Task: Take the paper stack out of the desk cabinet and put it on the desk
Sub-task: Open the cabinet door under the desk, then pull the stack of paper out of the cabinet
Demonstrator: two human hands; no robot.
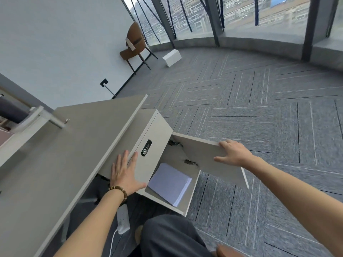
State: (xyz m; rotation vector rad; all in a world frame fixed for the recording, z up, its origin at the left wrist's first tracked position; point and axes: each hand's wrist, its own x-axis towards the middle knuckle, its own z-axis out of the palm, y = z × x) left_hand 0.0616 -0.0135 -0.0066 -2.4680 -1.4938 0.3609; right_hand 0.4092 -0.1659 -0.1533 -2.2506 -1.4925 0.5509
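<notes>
- The paper stack (169, 183) lies flat on the floor of the open desk cabinet (148, 134), near the front edge and a little askew, with nothing else visible on it or beside it.
- It looks like a thick ream of loose white sheets: probably fairly heavy for its size, stiff as a block but apt to bend or fan out if lifted by one corner, with smooth sheets that can slide on each other.
- The best hold is likely two opposite edges, fingers underneath and thumbs on top, keeping it level.
- The left hand (125, 173) rests spread and flat against the cabinet's front panel beside the combination lock (146, 150), holding nothing.
- The right hand (233, 153) grips the outer edge of the cabinet door (207, 160), which is swung wide.
- The tabletop (74, 136) just left of the cabinet shows bare room for the stack.
</notes>
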